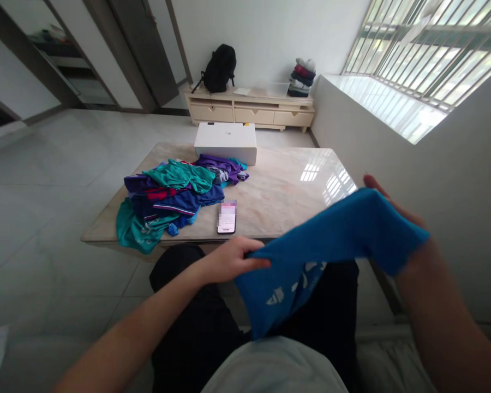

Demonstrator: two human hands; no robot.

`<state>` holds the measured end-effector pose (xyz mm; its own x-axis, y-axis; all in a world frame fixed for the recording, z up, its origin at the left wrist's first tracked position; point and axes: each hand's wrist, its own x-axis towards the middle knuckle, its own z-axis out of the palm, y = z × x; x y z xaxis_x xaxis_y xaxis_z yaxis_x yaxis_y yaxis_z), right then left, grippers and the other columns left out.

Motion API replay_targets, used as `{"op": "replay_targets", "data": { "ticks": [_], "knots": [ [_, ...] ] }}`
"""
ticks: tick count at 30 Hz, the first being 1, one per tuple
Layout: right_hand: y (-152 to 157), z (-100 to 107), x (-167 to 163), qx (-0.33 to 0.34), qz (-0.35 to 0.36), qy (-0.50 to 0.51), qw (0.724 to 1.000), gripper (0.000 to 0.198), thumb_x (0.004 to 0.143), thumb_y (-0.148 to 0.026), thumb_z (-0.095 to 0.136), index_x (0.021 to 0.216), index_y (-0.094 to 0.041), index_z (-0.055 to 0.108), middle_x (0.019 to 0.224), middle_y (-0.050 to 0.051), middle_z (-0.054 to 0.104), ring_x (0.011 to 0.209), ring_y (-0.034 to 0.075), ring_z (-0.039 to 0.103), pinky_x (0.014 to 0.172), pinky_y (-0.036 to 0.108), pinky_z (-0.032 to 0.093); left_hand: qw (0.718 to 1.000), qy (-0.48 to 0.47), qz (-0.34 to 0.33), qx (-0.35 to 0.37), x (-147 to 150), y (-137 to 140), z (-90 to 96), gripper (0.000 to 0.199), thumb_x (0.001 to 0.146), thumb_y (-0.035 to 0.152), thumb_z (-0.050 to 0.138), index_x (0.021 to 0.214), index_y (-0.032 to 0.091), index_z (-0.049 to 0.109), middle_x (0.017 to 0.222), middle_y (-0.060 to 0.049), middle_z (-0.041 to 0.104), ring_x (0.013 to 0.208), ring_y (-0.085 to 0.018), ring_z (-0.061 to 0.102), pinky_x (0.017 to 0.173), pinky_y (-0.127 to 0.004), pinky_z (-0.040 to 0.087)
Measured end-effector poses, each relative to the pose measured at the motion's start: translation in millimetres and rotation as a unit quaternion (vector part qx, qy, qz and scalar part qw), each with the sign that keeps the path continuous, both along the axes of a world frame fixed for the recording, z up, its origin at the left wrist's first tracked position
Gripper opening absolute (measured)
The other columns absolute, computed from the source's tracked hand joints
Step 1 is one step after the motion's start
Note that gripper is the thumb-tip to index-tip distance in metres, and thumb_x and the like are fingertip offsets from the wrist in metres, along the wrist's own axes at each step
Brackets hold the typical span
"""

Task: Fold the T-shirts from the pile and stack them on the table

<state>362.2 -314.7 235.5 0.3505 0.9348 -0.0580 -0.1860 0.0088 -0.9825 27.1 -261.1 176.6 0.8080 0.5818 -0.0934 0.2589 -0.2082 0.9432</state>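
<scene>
A blue shirt (311, 243) with white printing hangs over my lap, stretched between my two hands. My left hand (239, 256) is closed on its left edge, thumb and fingers pinching the cloth. At the right, my right hand (395, 204) holds up the other end; cloth wraps over it and hides most of the fingers, with only a fingertip and the hand's far edge showing. A heap of crumpled clothes (175, 191) in teal, navy, purple and red lies on the low table (274, 202) in front of me. Near the heap lies a lit phone (227, 217).
A white box (225, 139) stands at the table's far edge. Behind it, a low cabinet (253, 115) carries a black backpack (220, 68) and a stack of folded clothes (301, 79). A wall with a barred window (425, 49) rises on the right.
</scene>
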Motion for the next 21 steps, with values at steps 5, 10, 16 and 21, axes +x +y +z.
{"op": "replay_targets", "data": {
  "ticks": [5,10,16,21],
  "knots": [
    [77,19,-2,0.079,0.031,-0.007,0.996,0.033,0.082,-0.043,0.073,0.112,-0.03,0.071,0.086,0.002,0.071,0.097,0.024,0.072,0.09,0.04,0.064,0.976,-0.034,0.202,0.075,-6,70,28.4,0.047,0.088,0.061,0.068,0.086,0.015,0.076,0.079,-0.004,0.073,0.069,-0.019,0.063,0.058,-0.025,0.049],
    [111,43,20,0.151,0.025,-0.057,0.987,0.031,0.085,-0.047,0.07,0.11,-0.028,0.069,0.089,0.002,0.07,0.107,0.025,0.069,0.096,0.043,0.06,0.969,-0.04,0.168,0.179,-12,111,54.8,0.04,0.08,0.054,0.079,0.095,0.017,0.076,0.09,-0.004,0.074,0.081,-0.018,0.067,0.071,-0.026,0.054],
    [109,74,21,0.203,0.017,-0.049,0.978,0.011,0.091,-0.03,0.061,0.099,-0.025,0.066,0.089,0.001,0.068,0.109,0.018,0.066,0.101,0.036,0.054,0.987,-0.09,0.126,0.037,-3,117,38.1,0.067,0.077,0.057,0.083,0.128,0.017,0.068,0.119,-0.013,0.073,0.1,-0.023,0.071,0.083,-0.032,0.06],
    [107,74,36,0.23,-0.003,0.021,0.973,0.008,0.087,-0.024,0.066,0.095,-0.025,0.064,0.096,0.004,0.068,0.114,0.021,0.062,0.104,0.034,0.054,0.982,-0.142,0.096,-0.079,9,103,40.2,0.057,0.078,0.057,0.083,0.115,0.015,0.073,0.106,-0.011,0.077,0.087,-0.02,0.073,0.08,-0.033,0.061]
  ]
}}
